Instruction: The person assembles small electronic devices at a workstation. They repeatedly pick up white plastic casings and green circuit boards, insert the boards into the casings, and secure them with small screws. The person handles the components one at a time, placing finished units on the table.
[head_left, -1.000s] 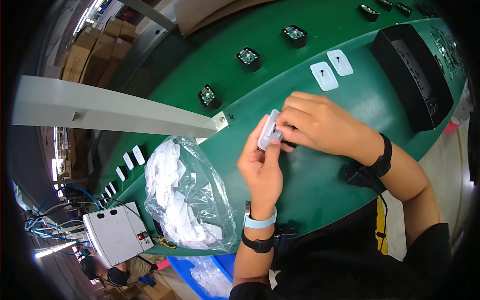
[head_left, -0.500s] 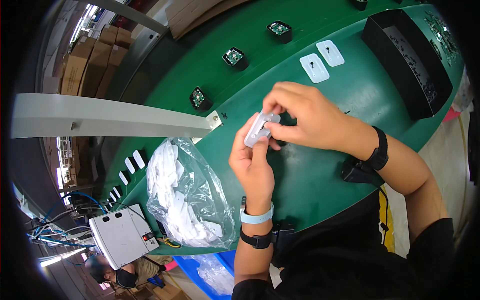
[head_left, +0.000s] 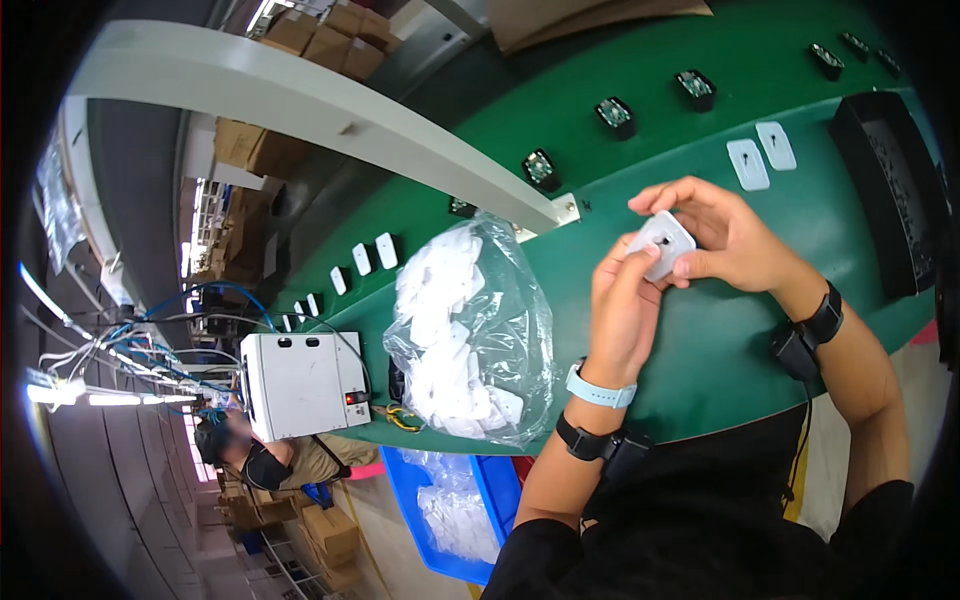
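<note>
While both hands meet above the green conveyor belt [head_left: 700, 340], the left hand [head_left: 622, 300] and right hand [head_left: 725, 235] pinch a small white square plastic part [head_left: 661, 243] between fingertips, right of a clear bag of white parts [head_left: 470, 340].

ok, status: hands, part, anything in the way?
Left hand and right hand both grip the small white square part, above the green belt. Clear bag of white parts sits to the left, apart from the hands.

view swung right, both hands shifted right in frame, white square part [head_left: 661, 243] now turned face-up between fingertips
</note>
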